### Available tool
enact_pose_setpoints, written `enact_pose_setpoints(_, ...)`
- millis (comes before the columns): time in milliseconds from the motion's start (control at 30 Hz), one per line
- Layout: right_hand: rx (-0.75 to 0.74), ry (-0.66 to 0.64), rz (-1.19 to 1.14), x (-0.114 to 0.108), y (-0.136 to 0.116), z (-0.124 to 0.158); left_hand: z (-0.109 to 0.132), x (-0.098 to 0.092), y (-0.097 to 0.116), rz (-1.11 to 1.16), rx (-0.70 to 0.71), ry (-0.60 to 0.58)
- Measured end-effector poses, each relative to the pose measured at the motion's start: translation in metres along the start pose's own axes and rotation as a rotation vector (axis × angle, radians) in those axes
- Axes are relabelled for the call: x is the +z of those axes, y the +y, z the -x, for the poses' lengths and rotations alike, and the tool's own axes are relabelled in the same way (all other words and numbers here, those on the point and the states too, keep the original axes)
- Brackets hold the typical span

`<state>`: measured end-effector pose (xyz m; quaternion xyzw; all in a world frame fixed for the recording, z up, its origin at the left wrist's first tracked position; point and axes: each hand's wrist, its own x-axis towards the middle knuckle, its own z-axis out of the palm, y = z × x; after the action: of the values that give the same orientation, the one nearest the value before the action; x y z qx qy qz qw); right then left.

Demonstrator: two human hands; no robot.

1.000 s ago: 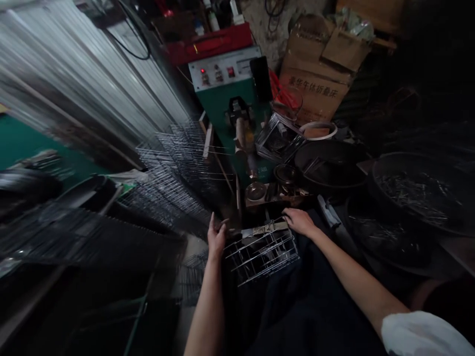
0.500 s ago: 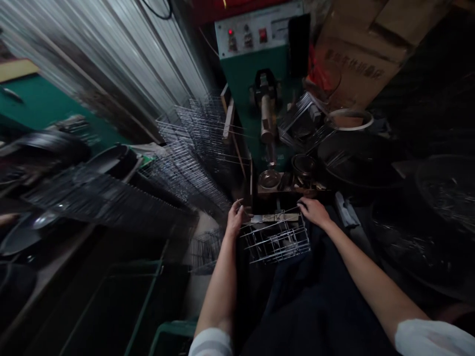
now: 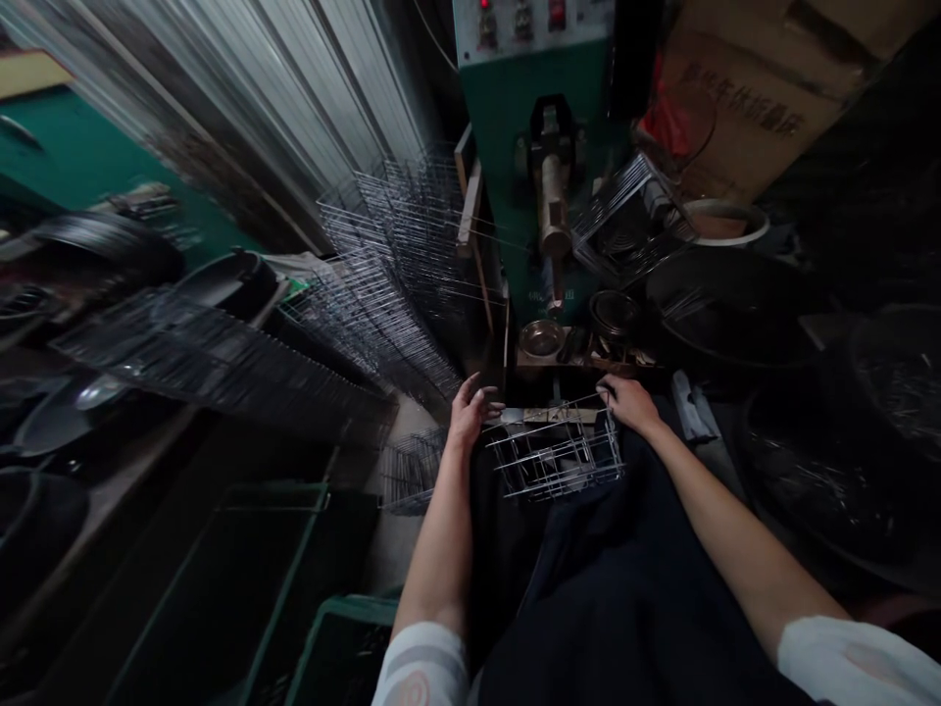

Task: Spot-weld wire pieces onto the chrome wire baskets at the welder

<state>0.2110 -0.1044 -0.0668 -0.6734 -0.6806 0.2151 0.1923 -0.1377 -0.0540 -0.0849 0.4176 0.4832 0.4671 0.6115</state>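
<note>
A small wire basket (image 3: 560, 459) rests on my lap in front of a green welding machine (image 3: 540, 147). My left hand (image 3: 471, 412) grips the basket's left rim, fingers curled round the wire. On the right rim lies my right hand (image 3: 628, 402), closed on the top wire. A flat metal strip (image 3: 548, 416) lies across the far edge of the basket between the two hands. The machine's brass electrode arm (image 3: 553, 211) points down toward a small metal dish (image 3: 540, 339).
A stack of finished wire racks (image 3: 397, 265) stands left of the machine. Long wire rods (image 3: 221, 108) lean at upper left. Dark round basins (image 3: 735, 304) and a cardboard box (image 3: 765, 88) fill the right. A green crate frame (image 3: 294, 579) sits below left.
The view has tilted down and moved closer to the machine. Both hands stay on the wire basket, which has shifted slightly toward the machine.
</note>
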Motion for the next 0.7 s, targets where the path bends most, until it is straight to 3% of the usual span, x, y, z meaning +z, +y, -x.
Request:
enact_pose_setpoints(133,0.057,-0.056,-0.164,-0.003,-0.001,-0.006,-0.001,0.002,-0.001,-0.065,-0.002,-0.014)
enact_pose_setpoints(267,0.117,-0.257,-0.455,0.002,-0.013,-0.040,-0.009,0.019,-0.004,-0.212,-0.027,-0.100)
enact_pose_setpoints(500,0.153,-0.578,-0.869,0.040,-0.053,-0.094,-0.029,0.052,-0.004,-0.510,-0.025,-0.365)
enact_pose_setpoints(600,0.251,-0.632,-0.931,0.059,-0.045,-0.107,-0.038,0.053,-0.008,-0.606,-0.038,-0.367)
enact_pose_setpoints(700,0.409,-0.607,-0.940,0.077,-0.022,-0.127,-0.047,0.050,-0.014,-0.694,-0.045,-0.309)
